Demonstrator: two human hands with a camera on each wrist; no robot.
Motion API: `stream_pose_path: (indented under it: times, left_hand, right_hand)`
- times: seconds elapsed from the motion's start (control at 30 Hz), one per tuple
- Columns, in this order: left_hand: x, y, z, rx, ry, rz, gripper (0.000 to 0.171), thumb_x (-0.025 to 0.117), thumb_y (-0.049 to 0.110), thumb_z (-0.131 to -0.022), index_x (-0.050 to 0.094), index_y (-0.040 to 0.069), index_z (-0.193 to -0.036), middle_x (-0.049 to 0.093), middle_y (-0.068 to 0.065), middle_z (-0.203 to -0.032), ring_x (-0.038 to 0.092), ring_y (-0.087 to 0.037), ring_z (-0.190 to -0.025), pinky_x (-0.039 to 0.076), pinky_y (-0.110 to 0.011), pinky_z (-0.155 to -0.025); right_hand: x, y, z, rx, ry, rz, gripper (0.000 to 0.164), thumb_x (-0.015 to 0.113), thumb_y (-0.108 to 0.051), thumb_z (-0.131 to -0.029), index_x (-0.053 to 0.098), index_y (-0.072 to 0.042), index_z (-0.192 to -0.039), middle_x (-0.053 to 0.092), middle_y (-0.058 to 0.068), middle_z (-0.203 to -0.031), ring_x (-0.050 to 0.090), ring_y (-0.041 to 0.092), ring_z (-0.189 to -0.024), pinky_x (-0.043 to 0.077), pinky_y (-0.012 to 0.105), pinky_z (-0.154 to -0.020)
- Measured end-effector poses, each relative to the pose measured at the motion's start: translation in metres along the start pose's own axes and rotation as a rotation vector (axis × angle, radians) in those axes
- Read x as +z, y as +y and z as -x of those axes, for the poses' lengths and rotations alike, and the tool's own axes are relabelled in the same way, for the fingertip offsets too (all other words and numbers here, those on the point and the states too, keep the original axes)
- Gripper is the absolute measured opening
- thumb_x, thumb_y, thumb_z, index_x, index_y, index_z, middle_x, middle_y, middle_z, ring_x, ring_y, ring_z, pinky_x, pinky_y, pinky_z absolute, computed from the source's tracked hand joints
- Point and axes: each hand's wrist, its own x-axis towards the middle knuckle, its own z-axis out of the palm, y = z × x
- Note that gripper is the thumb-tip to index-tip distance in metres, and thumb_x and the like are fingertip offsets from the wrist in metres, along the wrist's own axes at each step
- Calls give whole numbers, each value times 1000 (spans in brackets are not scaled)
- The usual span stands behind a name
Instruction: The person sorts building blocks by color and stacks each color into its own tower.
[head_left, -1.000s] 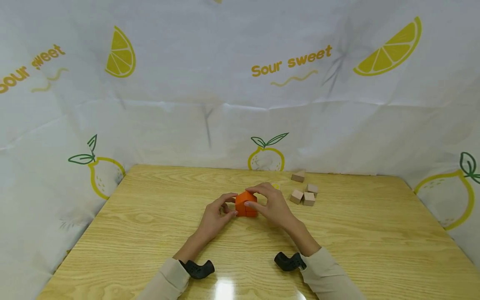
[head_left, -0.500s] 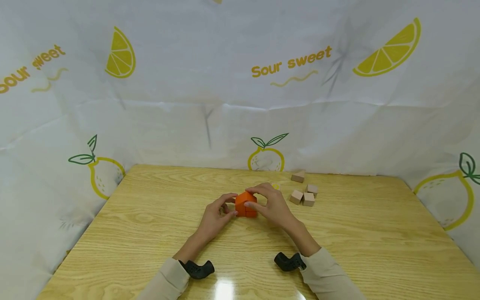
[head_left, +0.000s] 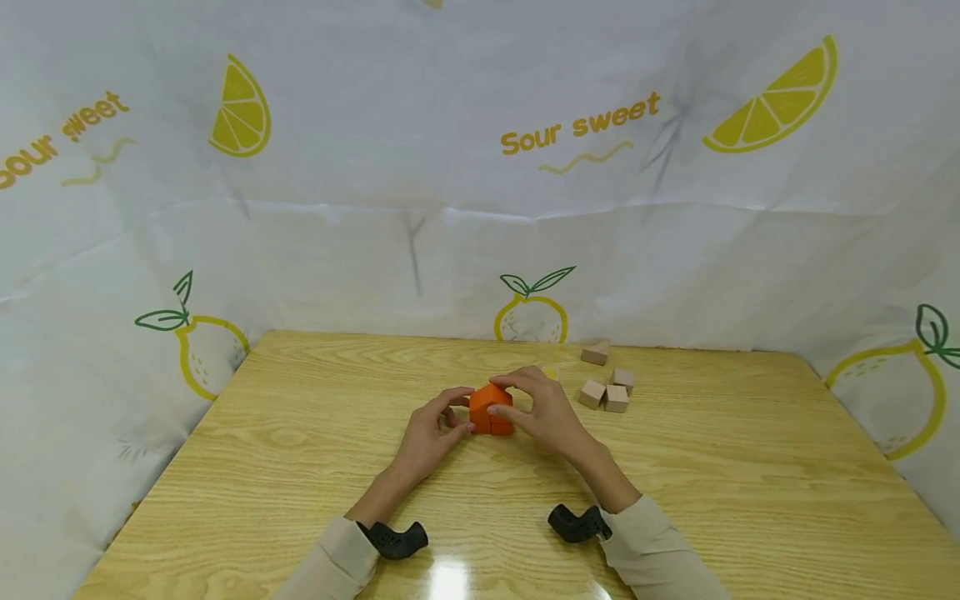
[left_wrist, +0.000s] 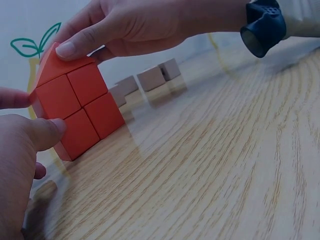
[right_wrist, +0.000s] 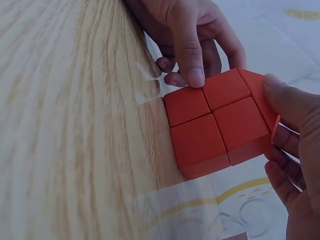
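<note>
On the table [head_left: 300, 467], orange-red cubes [left_wrist: 82, 107] stand two wide and two high, their faces together. A triangular prism block [left_wrist: 55, 67] of the same colour lies on top like a roof. My right hand [head_left: 551, 412] pinches this triangular block, thumb on its front and fingers behind. With thumb and index finger, my left hand [head_left: 431, 429] holds the left side of the cubes. Its thumb [right_wrist: 194, 65] touches near the seam of the left-hand cubes in the right wrist view. The backs of the blocks are hidden.
Natural wood cubes [head_left: 592, 394] sit close together right of my right hand. A wooden triangular block [head_left: 595, 353] lies behind them near the far edge. A white cloth [head_left: 360, 250] with lemon prints hangs behind the table. Dark wrist devices [head_left: 397, 540] are on both wrists.
</note>
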Motion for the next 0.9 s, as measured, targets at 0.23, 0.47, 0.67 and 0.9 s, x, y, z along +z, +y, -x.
stream_pose_path:
  times: [0.23, 0.47, 0.67, 0.9]
  left_hand:
    - [1, 1, 0, 8, -3, -10, 49, 73, 5, -84, 57, 14, -130, 66, -3, -109, 54, -12, -73, 43, -24, -58]
    - [1, 2, 0, -22, -10, -2, 51, 74, 8, -85, 56, 12, -132, 65, -1, -108, 52, -13, -75, 42, -25, -60]
    - [1, 1, 0, -19, 4, -13, 52, 74, 9, -85, 54, 10, -133, 65, 0, -108, 52, -15, -76, 41, -26, -61]
    - [1, 1, 1, -25, 21, -7, 52, 75, 10, -83, 56, 13, -132, 64, 2, -108, 51, -17, -76, 42, -27, -62]
  right_hand:
    - [-1, 0, 1, -14, -14, 8, 43, 79, -18, -80, 66, -3, -118, 64, 7, -108, 58, 27, -99, 50, 47, -81]
    - [-6, 3, 3, 8, -8, -24, 47, 76, -22, -83, 63, -3, -123, 63, 7, -114, 57, 30, -102, 47, 49, -85]
    - [-13, 2, 5, 35, 27, -21, 42, 72, -24, -87, 63, -6, -124, 64, 7, -112, 58, 24, -103, 48, 48, -86]
    - [-18, 3, 7, 2, 77, -12, 36, 70, -17, -89, 63, -9, -123, 64, 11, -106, 60, 27, -96, 51, 48, -80]
